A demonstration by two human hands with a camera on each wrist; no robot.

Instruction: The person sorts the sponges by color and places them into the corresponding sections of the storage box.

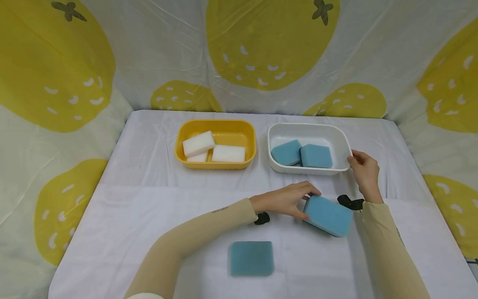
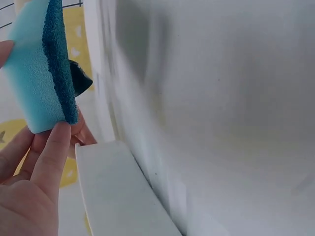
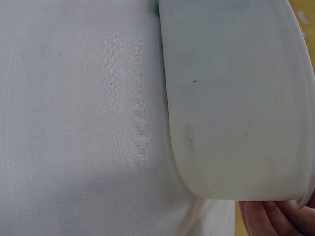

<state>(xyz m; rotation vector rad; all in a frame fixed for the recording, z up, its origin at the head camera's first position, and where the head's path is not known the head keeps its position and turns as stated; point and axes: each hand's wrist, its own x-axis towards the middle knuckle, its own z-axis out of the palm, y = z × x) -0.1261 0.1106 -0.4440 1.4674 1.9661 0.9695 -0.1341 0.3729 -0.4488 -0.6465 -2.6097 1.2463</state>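
My left hand (image 1: 285,199) pinches a light-blue sponge (image 1: 329,216) at its left end, in front of the white basin and raised over the cloth. The left wrist view shows this sponge (image 2: 37,69) with a darker, rough scouring layer on one face. With fingers and thumb at its right end, my right hand (image 1: 365,172) grips the rim of the white basin (image 1: 345,155). Blue sponges (image 1: 316,156) lie inside that basin. Another blue sponge (image 1: 252,258) lies flat on the cloth, nearer to me.
A yellow basin (image 1: 214,165) holding several white sponges (image 1: 228,153) stands left of the white one. White cloth (image 1: 142,207) covers the table. Behind it hangs a curtain (image 1: 269,45) with yellow fruit prints. A black strap (image 1: 350,202) sits at my right wrist.
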